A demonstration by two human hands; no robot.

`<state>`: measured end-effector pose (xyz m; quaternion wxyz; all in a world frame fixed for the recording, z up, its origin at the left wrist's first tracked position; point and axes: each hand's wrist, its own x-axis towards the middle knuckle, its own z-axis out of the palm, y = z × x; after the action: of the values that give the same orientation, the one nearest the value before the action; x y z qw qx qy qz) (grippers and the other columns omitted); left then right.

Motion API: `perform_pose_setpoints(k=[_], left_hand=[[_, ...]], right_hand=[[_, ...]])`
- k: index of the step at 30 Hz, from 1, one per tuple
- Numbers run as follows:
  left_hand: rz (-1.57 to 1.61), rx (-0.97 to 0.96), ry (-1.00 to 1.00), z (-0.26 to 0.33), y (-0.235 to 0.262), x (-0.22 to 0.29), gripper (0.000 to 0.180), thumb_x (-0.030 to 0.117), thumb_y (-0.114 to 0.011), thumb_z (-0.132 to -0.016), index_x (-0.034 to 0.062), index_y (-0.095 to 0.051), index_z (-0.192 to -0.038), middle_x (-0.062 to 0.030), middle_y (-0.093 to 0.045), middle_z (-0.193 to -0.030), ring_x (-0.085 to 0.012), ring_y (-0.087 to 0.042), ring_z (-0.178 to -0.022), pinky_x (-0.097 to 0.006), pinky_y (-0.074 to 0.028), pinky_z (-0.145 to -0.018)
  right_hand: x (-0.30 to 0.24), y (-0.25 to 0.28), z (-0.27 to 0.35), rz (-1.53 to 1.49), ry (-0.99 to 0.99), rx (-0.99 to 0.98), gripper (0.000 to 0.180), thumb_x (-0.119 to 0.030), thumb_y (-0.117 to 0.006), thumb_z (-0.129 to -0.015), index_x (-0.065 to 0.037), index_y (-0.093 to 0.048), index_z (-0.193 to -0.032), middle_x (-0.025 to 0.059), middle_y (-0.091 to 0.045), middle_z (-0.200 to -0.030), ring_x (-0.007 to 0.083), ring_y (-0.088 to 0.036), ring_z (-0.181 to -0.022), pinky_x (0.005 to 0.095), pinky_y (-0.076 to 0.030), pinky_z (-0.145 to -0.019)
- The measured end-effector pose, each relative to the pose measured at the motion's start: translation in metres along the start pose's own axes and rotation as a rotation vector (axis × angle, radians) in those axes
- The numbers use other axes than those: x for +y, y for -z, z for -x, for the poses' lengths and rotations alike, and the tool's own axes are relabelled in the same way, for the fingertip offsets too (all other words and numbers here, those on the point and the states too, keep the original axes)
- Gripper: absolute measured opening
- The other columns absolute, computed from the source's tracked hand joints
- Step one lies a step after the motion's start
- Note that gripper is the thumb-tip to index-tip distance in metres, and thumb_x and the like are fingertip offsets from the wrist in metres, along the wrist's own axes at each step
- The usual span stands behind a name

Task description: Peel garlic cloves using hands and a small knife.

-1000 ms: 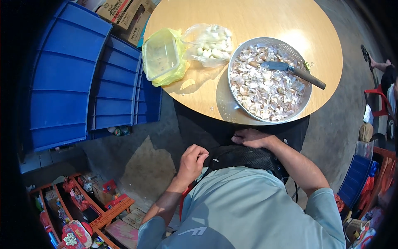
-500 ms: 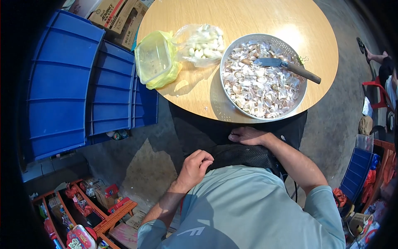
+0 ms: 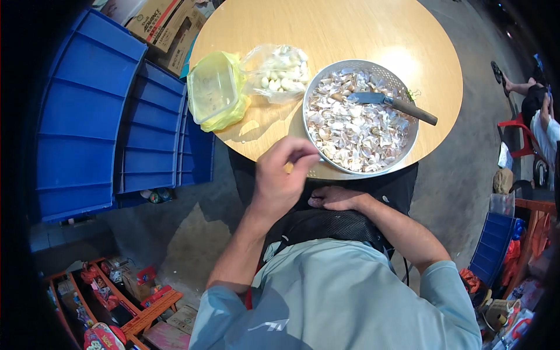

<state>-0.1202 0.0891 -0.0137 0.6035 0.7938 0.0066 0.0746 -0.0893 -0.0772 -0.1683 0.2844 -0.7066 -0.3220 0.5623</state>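
Note:
My left hand is raised over the table's near edge, its fingers bent into a pinch beside the left rim of a round perforated metal basin. Whatever the pinch holds, if anything, is hidden. My right hand rests low at my lap below the basin, fingers curled together; what is in them I cannot make out. The basin is full of papery garlic skins. A knife with a wooden handle lies across them, its handle over the right rim. Left of the basin, a clear plastic bag contains peeled garlic cloves.
A clear plastic tub sits in a yellow bag on the round wooden table. Blue crates stand at the left, with cardboard boxes behind. Orange racks hold goods at lower left. Another person sits at far right.
My left hand has risen from my lap to the basin's left rim. The right hand stays at my lap. The whole view has shifted slightly.

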Motion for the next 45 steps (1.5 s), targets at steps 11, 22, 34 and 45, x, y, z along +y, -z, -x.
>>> perform_pose_setpoints(k=[11,22,34,45], left_hand=[[-0.335,-0.129,0.047,0.001,0.040,0.008,0.008,0.001,-0.068,-0.085,0.0003,-0.068,-0.093,-0.0128,-0.068,-0.091,-0.0236,-0.066,-0.080,-0.034,-0.052,-0.072],[-0.381,-0.599,0.639,0.132,0.071,-0.058,0.024,0.020,-0.073,-0.084,0.0028,-0.071,-0.101,-0.0112,-0.072,-0.082,-0.0252,-0.070,-0.075,-0.036,-0.055,-0.072],[-0.333,-0.654,0.831,0.191,0.087,-0.049,0.031,0.012,-0.063,-0.088,-0.0006,-0.065,-0.116,-0.0154,-0.074,-0.095,-0.0274,-0.073,-0.090,-0.037,-0.057,-0.083],[-0.686,-0.346,0.377,0.186,0.064,-0.042,0.015,0.015,-0.061,-0.091,0.0037,-0.065,-0.100,-0.0148,-0.069,-0.089,-0.0385,-0.067,-0.082,-0.048,-0.054,-0.072]], right_hand=[[0.009,0.000,0.010,-0.054,-0.008,0.083,0.054,-0.049,-0.048,-0.102,-0.002,-0.065,-0.122,0.0233,-0.063,-0.127,0.0386,-0.059,-0.119,0.0453,-0.045,-0.103],[-0.005,0.006,0.000,0.028,0.029,0.042,0.055,-0.051,-0.048,-0.102,-0.003,-0.066,-0.120,0.0226,-0.064,-0.121,0.0381,-0.060,-0.116,0.0457,-0.044,-0.102],[-0.020,0.013,0.006,0.184,-0.097,-0.055,0.071,-0.062,-0.037,-0.101,-0.001,-0.064,-0.126,0.0236,-0.061,-0.132,0.0397,-0.054,-0.127,0.0459,-0.039,-0.110],[-0.014,0.013,0.037,0.073,-0.105,0.011,0.067,-0.056,-0.040,-0.102,0.000,-0.063,-0.128,0.0256,-0.061,-0.132,0.0409,-0.056,-0.124,0.0465,-0.042,-0.107]])
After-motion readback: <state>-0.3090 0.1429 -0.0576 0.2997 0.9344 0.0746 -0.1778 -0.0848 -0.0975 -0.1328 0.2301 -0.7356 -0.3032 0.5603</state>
